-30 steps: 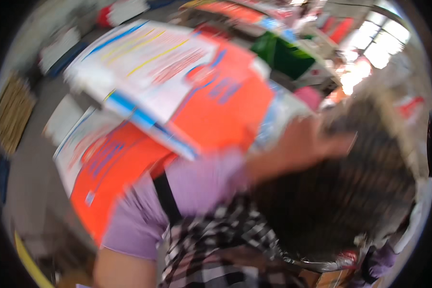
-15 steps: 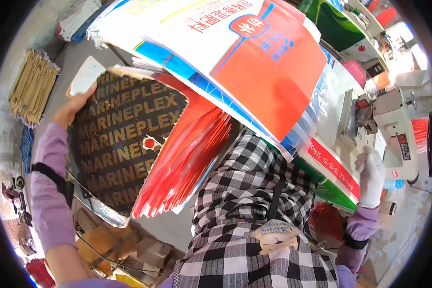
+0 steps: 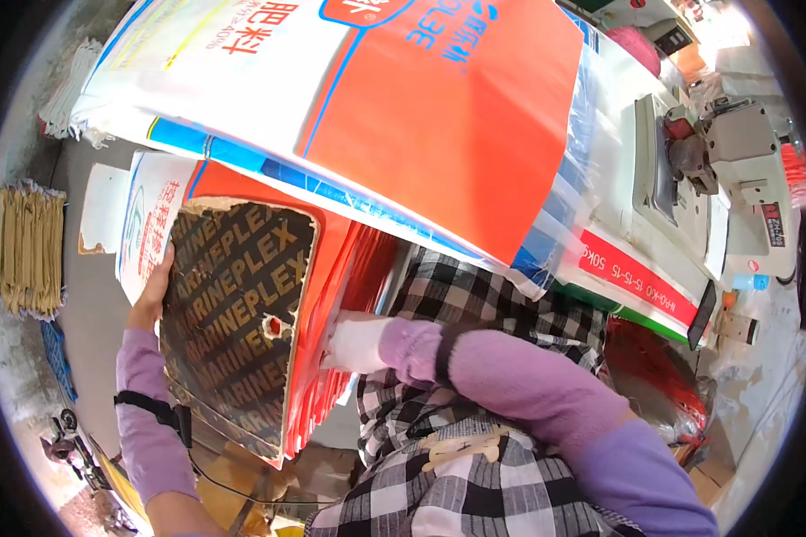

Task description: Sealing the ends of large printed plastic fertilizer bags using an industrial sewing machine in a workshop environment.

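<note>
A dark board (image 3: 237, 322) with rows of printed lettering and a small hole leans at the left, against a stack of folded red sacks (image 3: 336, 259). My bare left hand (image 3: 157, 285) is closed at the board's left edge, its fingertips partly hidden. Behind it shows a white and blue printed part of a sack (image 3: 148, 219). My right hand (image 3: 356, 343), in a white glove, reaches across my lap to the edges of the red sacks and is closed on them; its fingertips are partly covered. Above lies a large pile of white, red and blue sacks (image 3: 439, 134).
A sewing machine (image 3: 738, 170) stands on the table at the right. Tan bundles (image 3: 32, 251) lie on the floor at the far left, with a blue cloth strip (image 3: 57, 358) below them. A red thread mass (image 3: 653, 385) sits under the table edge.
My right hand has come from beside the sewing machine to the red sacks. The board has shifted and tilted, showing the sack's white and blue part, with my left hand lower on its edge.
</note>
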`<act>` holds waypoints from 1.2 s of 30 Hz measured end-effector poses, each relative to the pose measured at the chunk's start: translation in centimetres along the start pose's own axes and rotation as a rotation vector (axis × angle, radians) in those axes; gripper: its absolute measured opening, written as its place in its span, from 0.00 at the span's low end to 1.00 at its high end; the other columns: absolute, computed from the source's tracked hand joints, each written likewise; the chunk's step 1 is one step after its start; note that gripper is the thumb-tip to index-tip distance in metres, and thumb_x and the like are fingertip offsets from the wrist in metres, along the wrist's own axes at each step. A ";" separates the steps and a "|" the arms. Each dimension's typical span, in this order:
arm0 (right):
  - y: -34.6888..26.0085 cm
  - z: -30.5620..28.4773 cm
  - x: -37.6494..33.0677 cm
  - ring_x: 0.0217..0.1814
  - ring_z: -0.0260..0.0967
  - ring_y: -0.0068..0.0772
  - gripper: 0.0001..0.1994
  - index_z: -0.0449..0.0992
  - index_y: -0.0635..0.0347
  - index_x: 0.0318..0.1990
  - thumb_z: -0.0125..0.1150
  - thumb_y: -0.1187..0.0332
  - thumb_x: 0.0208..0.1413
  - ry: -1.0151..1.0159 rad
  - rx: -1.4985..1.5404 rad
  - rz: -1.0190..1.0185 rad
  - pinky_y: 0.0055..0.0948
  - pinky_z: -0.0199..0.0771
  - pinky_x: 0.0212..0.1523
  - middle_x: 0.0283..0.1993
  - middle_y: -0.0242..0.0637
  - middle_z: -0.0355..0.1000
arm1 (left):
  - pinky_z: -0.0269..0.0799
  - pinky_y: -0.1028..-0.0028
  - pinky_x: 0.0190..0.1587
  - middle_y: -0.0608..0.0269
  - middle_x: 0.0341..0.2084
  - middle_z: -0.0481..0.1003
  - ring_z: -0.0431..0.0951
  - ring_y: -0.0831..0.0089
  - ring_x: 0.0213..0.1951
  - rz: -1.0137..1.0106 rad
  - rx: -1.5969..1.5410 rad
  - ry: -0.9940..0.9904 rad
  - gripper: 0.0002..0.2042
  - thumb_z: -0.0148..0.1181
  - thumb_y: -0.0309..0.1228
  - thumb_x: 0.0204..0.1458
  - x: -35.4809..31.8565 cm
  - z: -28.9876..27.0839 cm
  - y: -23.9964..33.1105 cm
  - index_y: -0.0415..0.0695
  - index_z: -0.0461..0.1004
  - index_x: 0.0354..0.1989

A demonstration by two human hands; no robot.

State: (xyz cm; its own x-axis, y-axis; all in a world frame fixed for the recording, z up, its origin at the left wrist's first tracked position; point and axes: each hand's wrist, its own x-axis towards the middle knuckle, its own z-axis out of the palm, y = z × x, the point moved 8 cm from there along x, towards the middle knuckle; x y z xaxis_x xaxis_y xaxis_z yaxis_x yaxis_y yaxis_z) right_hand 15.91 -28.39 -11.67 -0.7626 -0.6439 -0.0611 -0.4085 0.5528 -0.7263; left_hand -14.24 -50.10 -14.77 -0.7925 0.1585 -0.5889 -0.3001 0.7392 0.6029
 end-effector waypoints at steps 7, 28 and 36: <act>11.7 -2.1 1.6 0.37 0.76 0.44 0.11 0.81 0.55 0.33 0.52 0.63 0.56 0.535 0.260 0.293 0.40 0.76 0.39 0.35 0.44 0.78 | 0.66 0.66 0.58 0.56 0.60 0.66 0.69 0.67 0.57 -0.202 -0.182 -0.210 0.40 0.46 0.63 0.56 0.9 3.0 -1.9 0.41 0.60 0.65; 1.7 -0.7 1.4 0.39 0.76 0.40 0.15 0.78 0.58 0.41 0.53 0.57 0.61 -0.144 0.204 0.193 0.39 0.76 0.43 0.40 0.40 0.79 | 0.57 0.64 0.65 0.57 0.68 0.56 0.60 0.63 0.65 -0.198 -0.106 -0.205 0.45 0.47 0.67 0.53 2.4 0.8 -5.3 0.44 0.51 0.70; 4.6 -7.8 -7.9 0.53 0.68 0.41 0.11 0.75 0.64 0.41 0.54 0.70 0.53 0.686 -0.235 -0.058 0.37 0.67 0.58 0.46 0.45 0.72 | 0.56 0.62 0.66 0.57 0.68 0.56 0.59 0.63 0.66 -0.257 -0.225 -0.353 0.46 0.47 0.68 0.51 3.6 3.9 -4.7 0.45 0.52 0.70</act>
State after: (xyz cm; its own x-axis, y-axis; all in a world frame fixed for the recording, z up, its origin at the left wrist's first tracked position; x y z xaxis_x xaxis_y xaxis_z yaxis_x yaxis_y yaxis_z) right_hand 16.13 -16.65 -9.13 -0.8475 -0.2416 0.4726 -0.4963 0.6765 -0.5441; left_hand -13.61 -50.44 -21.76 -0.4615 0.2306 -0.8567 -0.6002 0.6300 0.4929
